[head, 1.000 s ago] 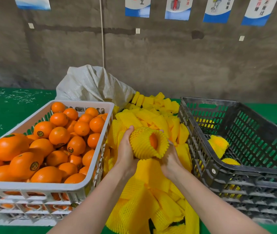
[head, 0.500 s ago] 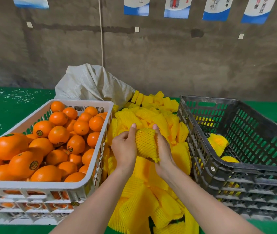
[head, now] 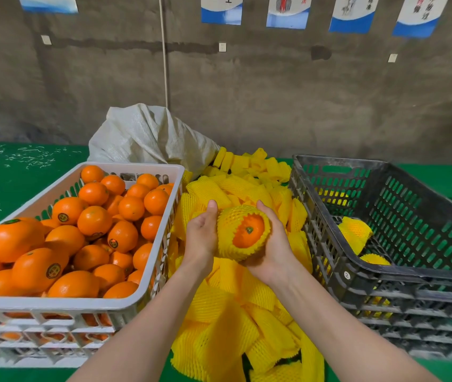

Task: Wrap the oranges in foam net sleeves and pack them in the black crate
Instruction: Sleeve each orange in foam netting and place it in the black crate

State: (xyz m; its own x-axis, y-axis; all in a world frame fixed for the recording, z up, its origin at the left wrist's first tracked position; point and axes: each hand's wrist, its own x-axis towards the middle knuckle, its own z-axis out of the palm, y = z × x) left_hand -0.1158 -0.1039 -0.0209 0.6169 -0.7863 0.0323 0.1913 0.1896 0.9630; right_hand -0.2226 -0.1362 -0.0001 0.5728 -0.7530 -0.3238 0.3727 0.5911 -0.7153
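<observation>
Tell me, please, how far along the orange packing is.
Done: a few yellow-netted oranges lie in the black plastic crate. In hand: left hand and right hand hold one orange in a yellow foam net sleeve. Left: the white plastic crate is heaped with bare oranges.

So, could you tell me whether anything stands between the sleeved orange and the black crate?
Nothing visible does. The orange in its yellow foam net sleeve sits between the left hand and right hand, and the black plastic crate stands open-topped to its right; only the crate's own side wall has to be cleared.
</observation>
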